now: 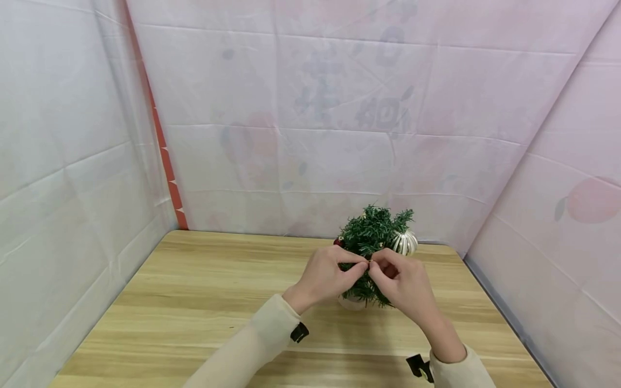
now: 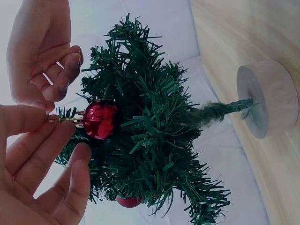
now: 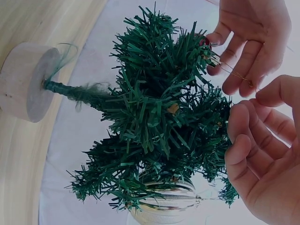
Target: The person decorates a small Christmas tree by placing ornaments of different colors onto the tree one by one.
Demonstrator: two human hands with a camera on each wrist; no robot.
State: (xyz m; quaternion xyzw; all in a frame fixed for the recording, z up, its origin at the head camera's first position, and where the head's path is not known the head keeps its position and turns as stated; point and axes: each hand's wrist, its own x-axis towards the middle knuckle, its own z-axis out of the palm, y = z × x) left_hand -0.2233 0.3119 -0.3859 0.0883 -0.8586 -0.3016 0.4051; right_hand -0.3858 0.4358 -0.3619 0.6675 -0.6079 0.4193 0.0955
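Note:
A small green Christmas tree (image 1: pixel 373 231) stands on a round pale base (image 2: pixel 269 98) at the table's back right. Near its top hangs a shiny red bauble (image 2: pixel 101 119) with a gold cap, partly hidden by needles in the right wrist view. A thin gold string (image 3: pixel 234 74) runs from that bauble up to the fingertips. My left hand (image 1: pixel 326 275) pinches the string between thumb and forefinger. Close against it, my right hand (image 1: pixel 405 280) pinches the string's end too. The fingertips of both hands nearly meet in front of the branches.
A ribbed silver bauble (image 1: pixel 405 242) hangs on the tree's right side. Another red bauble (image 2: pixel 129 201) shows on the left. The wooden table (image 1: pixel 208 291) reaches back to a pale printed cloth wall (image 1: pixel 335 161), with cloth on both sides.

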